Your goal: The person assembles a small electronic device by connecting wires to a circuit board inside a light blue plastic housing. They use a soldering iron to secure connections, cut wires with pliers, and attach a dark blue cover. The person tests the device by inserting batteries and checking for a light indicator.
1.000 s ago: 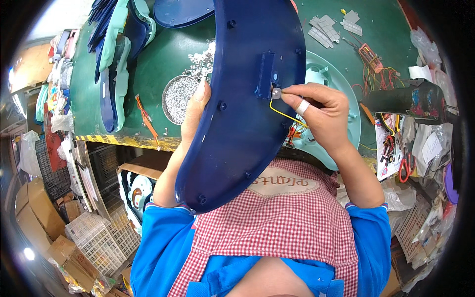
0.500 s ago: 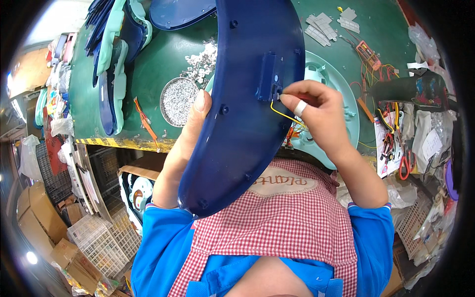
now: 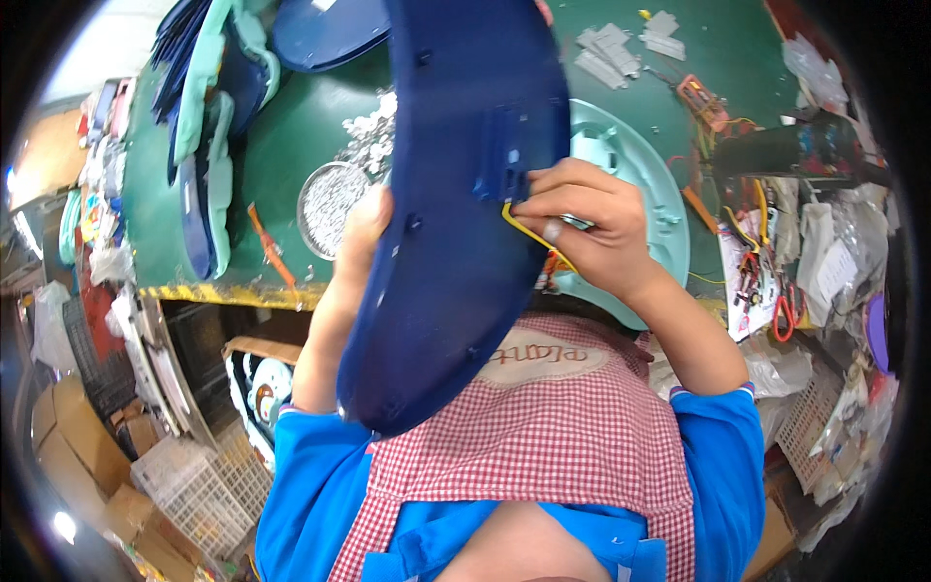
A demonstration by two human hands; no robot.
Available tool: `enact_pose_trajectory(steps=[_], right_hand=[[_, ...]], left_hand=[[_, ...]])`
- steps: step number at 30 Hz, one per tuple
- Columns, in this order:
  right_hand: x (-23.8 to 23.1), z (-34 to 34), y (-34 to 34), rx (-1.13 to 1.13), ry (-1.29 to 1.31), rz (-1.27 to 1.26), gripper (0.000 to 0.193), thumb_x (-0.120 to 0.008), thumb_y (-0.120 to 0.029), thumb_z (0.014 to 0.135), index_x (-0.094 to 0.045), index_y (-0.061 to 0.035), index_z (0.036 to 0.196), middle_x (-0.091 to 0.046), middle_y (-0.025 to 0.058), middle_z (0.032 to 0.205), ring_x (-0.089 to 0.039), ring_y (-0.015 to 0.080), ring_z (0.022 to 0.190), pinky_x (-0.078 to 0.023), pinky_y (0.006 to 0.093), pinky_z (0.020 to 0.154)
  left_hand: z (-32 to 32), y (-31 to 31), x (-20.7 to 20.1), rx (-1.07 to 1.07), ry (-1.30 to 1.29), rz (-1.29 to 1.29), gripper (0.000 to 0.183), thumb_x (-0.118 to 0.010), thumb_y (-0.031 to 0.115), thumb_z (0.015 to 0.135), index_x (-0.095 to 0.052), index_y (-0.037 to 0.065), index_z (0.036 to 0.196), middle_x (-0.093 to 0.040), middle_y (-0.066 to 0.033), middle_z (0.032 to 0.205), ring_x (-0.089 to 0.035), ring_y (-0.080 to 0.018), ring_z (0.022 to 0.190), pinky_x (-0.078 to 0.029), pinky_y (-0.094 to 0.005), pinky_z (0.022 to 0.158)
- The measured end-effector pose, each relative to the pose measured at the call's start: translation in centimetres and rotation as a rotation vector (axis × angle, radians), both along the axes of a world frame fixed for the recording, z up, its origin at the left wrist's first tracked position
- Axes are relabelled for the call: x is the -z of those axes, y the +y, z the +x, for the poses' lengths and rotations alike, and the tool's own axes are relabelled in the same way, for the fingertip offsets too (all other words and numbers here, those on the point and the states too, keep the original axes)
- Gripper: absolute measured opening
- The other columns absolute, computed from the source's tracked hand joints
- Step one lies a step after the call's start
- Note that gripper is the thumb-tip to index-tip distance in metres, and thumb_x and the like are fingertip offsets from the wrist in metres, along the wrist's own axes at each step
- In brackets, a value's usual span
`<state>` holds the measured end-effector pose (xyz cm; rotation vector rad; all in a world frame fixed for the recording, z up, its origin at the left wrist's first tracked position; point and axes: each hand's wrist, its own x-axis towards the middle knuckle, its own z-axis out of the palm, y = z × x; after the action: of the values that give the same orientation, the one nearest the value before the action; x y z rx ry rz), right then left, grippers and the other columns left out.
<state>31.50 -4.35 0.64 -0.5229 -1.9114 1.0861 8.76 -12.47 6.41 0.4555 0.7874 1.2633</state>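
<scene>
A large curved dark blue plastic panel [image 3: 436, 301] is held up in front of me. My left hand [image 3: 357, 233] grips its left edge, thumb showing and the other fingers hidden behind it. My right hand [image 3: 596, 218] is closed at the panel's right side, fingertips pressed together beside a small rectangular compartment [image 3: 497, 155]. A yellow wire [image 3: 531, 236] runs from the compartment's lower end past these fingertips; the exact pinch point is partly hidden. Behind the panel and right hand lies a rounded mint green shell [image 3: 669, 218], with coloured wires near its lower left.
A round dish of small metal parts [image 3: 330, 209] stands left of the panel, loose white pieces beside it. Blue and mint shells [image 3: 199, 145] are stacked at far left. Grey plates [image 3: 606, 56], an orange-red wired device [image 3: 700, 102], pliers [image 3: 747, 233] and red-handled scissors [image 3: 784, 315] lie right.
The panel and both hands sit slightly farther left in view, as does the background. My right hand has turned, its fingers more bunched at the compartment's lower end, and the yellow wire hangs straighter.
</scene>
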Motion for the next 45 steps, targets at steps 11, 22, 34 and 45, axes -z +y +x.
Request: enact_pose_trajectory(steps=[11, 22, 34, 45], right_hand=[[5.8, 8.7, 13.7, 0.961, -0.941, 0.492, 0.03, -0.064, -0.014, 0.081, -0.066, -0.0094, 0.11, -0.064, 0.0126, 0.105, -0.06, 0.0325, 0.098, -0.05, 0.0418, 0.083], [2.9, 11.1, 15.6, 1.089, -0.772, -0.065, 0.053, -0.057, -0.055, 0.083, -0.065, -0.0098, 0.109, -0.07, 0.0124, 0.099, -0.065, 0.0344, 0.096, -0.05, 0.0414, 0.082], [1.0, 10.3, 15.5, 0.861, -0.638, 0.308, 0.042, -0.075, -0.029, 0.079, -0.066, -0.0083, 0.115, -0.07, 0.0091, 0.104, -0.068, 0.0198, 0.094, -0.05, 0.0298, 0.082], [-1.4, 10.2, 14.6, 0.964, -0.893, 0.462, 0.026, -0.064, -0.025, 0.087, -0.068, -0.0201, 0.113, -0.069, 0.0036, 0.094, -0.065, 0.0225, 0.074, -0.052, 0.0318, 0.071]], left_hand=[[0.8, 4.5, -1.8, 0.126, 1.88, 0.712, 0.08, -0.076, 0.032, 0.052, -0.058, 0.02, 0.129, -0.054, -0.0132, 0.111, -0.049, -0.0288, 0.104, -0.036, -0.0449, 0.096], [3.4, 3.4, 4.5, 0.186, 2.068, 0.835, 0.057, -0.074, 0.022, 0.066, -0.063, 0.023, 0.121, -0.051, -0.0063, 0.133, -0.047, -0.0282, 0.12, -0.027, -0.0527, 0.106], [6.7, -6.7, 8.1, 0.726, -0.056, -0.287, 0.064, -0.051, 0.051, 0.093, -0.049, 0.001, 0.134, -0.06, -0.0153, 0.122, -0.06, -0.0188, 0.106, -0.048, -0.0321, 0.095], [8.4, -6.6, 10.0, 0.12, -0.263, -0.705, 0.06, -0.057, 0.059, 0.087, -0.05, 0.012, 0.123, -0.055, -0.006, 0.099, -0.048, -0.0139, 0.074, -0.042, -0.0244, 0.06]])
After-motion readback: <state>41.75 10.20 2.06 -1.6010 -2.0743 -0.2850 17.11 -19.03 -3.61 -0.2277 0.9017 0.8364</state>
